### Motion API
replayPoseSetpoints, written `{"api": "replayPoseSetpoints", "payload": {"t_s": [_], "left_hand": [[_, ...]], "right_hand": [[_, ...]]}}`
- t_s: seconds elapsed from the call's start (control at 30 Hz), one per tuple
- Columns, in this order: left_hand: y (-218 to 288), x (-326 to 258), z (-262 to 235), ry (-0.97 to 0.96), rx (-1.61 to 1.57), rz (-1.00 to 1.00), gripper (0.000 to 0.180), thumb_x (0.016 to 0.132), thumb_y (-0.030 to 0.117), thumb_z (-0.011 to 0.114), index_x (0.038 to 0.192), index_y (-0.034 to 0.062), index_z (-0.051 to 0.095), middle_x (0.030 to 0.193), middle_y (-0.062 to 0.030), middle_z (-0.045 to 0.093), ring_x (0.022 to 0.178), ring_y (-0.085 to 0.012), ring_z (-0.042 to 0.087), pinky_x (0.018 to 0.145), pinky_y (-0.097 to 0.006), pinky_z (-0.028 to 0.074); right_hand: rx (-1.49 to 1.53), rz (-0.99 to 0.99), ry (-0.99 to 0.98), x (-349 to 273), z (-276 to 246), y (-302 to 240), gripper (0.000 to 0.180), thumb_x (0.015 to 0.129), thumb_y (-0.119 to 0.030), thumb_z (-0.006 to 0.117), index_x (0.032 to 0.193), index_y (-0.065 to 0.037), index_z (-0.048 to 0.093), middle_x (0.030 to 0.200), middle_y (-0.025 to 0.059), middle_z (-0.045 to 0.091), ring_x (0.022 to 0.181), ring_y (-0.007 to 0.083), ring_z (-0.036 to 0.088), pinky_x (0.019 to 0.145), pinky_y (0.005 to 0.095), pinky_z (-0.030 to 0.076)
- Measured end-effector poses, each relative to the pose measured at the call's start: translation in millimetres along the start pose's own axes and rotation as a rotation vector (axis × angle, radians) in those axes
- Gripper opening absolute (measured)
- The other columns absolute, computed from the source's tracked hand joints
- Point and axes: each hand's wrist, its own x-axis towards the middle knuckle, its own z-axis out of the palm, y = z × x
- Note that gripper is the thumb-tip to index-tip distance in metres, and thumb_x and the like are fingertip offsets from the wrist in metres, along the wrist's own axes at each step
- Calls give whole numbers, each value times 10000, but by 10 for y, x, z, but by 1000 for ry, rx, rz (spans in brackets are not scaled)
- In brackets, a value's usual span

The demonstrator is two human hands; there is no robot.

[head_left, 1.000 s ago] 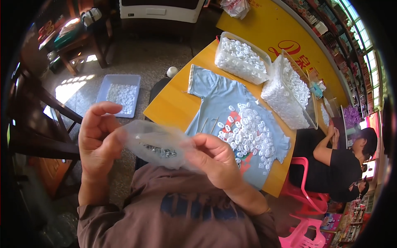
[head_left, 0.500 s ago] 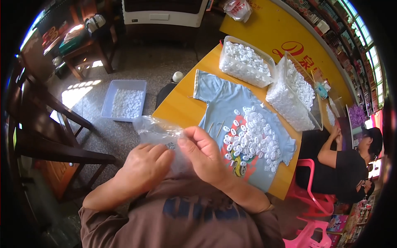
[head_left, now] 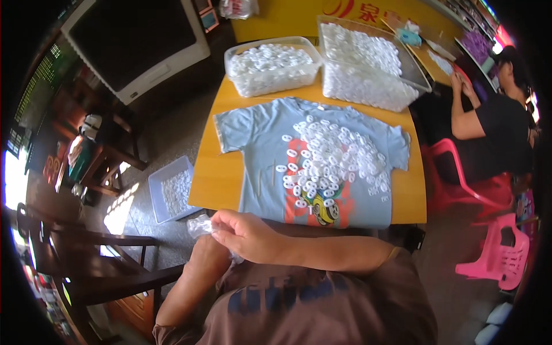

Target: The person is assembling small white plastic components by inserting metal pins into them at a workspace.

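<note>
Head camera looked down on a yellow bench (head_left: pixel 218 178) where a grey-blue T-shirt (head_left: pixel 259 144) lay flat, a heap of small white plastic rings (head_left: pixel 339 155) spread over its chest. Beyond it stood two clear tubs (head_left: pixel 273 63) of the same white pieces. Nothing lay between the hands and the bench edge. The right hand (head_left: pixel 244 233) was held just short of the bench, its fingers (head_left: pixel 221 225) curled shut on a crumpled clear plastic bag (head_left: pixel 200 225). The left hand was hidden behind the right hand and the bag, so its grip could not be told. On the tiled floor to the left sat a pale tray (head_left: pixel 171 190) of white pieces near dark wooden chairs (head_left: pixel 98 259); another person (head_left: pixel 494 126) sat at the far right by pink plastic chairs (head_left: pixel 494 253).
</note>
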Motion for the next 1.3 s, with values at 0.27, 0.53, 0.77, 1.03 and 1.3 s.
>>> {"api": "replayPoseSetpoints", "payload": {"t_s": [0.27, 0.53, 0.77, 1.03, 1.3], "left_hand": [[-283, 203, 218, -94, 288, 77, 197, 769, 110, 547, 954, 77, 604, 955, -131, 630, 892, -306, 619, 716, -382, 494], [-409, 326, 328, -85, 272, 117, 285, 776, 127, 541, 1056, 87, 572, 1076, -143, 595, 1034, -305, 570, 841, -373, 467], [-141, 386, 101, -131, -99, 58, 263, 734, 53, 569, 996, 53, 536, 1023, -154, 574, 1024, -327, 539, 871, -375, 428], [-168, 251, 146, -44, -76, 155, 120, 789, 48, 511, 905, 49, 537, 972, -139, 572, 952, -298, 542, 848, -351, 425], [42, 430, -58, -244, -557, -322, 83, 809, 48, 500, 876, 62, 548, 949, -126, 582, 920, -283, 552, 829, -340, 432]], "right_hand": [[-12, -61, 124, 29, -18, 299, 151, 882, -111, 551, 956, 17, 516, 760, 84, 588, 689, 128, 547, 647, 284, 455], [198, -22, 187, 126, -54, 431, 128, 899, -112, 540, 946, 4, 516, 687, 8, 527, 503, 46, 454, 454, 213, 383], [434, 95, 124, 135, -135, 374, 106, 910, -119, 527, 927, -15, 513, 695, -11, 509, 499, 41, 445, 454, 192, 379], [350, 74, 47, 99, -71, 359, 106, 909, -109, 525, 955, -14, 525, 734, -8, 520, 532, 37, 456, 473, 190, 390], [474, 159, 90, 117, -152, 312, 129, 901, -131, 558, 974, -27, 536, 750, -15, 531, 541, 34, 477, 501, 176, 409]]}}
